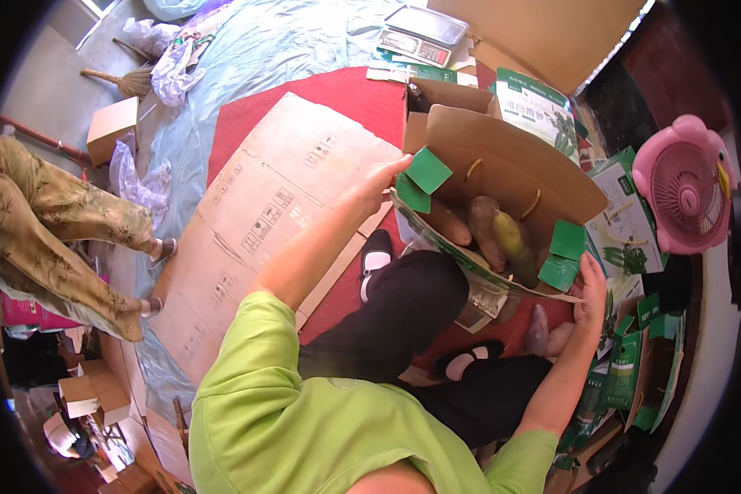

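Note:
An open cardboard carton [514, 165] with rope handles stands in front of my knees, its tall back flap raised. Long root vegetables [484, 226], mostly brown with one yellowish green, lie inside it. My left hand [387, 173] grips the carton's left front corner, beside two small green flaps [424, 173]. At the opposite front corner, my right hand [589, 290] holds the edge near another pair of green flaps [562, 251]. Parts of the fingers of both hands are hidden behind the carton walls.
A large flat cardboard sheet [263, 214] lies to the left over a red mat [337, 86]. A scale [424, 34] sits beyond the carton. To the right are a pink fan [685, 185] and folded green boxes [630, 362]. Another person's legs [66, 218] stand at far left.

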Tool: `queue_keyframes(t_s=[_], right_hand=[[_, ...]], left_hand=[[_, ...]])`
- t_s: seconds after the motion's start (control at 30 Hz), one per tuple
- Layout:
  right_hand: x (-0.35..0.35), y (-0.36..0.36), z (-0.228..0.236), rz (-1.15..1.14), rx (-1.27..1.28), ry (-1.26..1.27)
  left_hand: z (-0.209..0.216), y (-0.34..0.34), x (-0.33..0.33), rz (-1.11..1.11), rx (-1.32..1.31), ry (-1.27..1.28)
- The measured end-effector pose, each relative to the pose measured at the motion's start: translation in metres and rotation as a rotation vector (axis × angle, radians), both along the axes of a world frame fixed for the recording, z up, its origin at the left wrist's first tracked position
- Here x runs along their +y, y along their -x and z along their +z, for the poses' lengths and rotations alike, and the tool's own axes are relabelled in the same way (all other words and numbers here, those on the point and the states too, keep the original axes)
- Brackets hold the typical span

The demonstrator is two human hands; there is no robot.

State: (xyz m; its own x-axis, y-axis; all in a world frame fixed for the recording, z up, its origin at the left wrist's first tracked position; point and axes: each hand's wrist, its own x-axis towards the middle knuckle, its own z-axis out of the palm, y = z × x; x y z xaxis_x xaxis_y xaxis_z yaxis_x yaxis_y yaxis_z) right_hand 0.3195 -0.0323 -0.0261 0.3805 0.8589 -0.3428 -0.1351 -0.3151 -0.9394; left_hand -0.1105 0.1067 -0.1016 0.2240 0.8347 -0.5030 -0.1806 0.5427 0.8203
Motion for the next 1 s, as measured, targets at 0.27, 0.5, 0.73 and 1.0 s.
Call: queue_keyframes(t_s=[0.27,0.5,0.73,1.0], right_hand=[[0.053,0.110,0.042,0.340,0.020,-0.089],[0.073,0.233,0.032,0.667,-0.289,0.106],[0.060,0.371,-0.016,1.107,-0.345,0.172],[-0.030,0.460,-0.103,1.415,-0.104,0.402]], left_hand=[[0.025,0.107,-0.024,0.257,-0.103,-0.015],[0.016,0.222,-0.120,0.455,0.039,0.029],[-0.007,0.344,-0.251,0.615,-0.049,0.079],[-0.050,0.465,-0.389,0.790,0.245,0.305]])
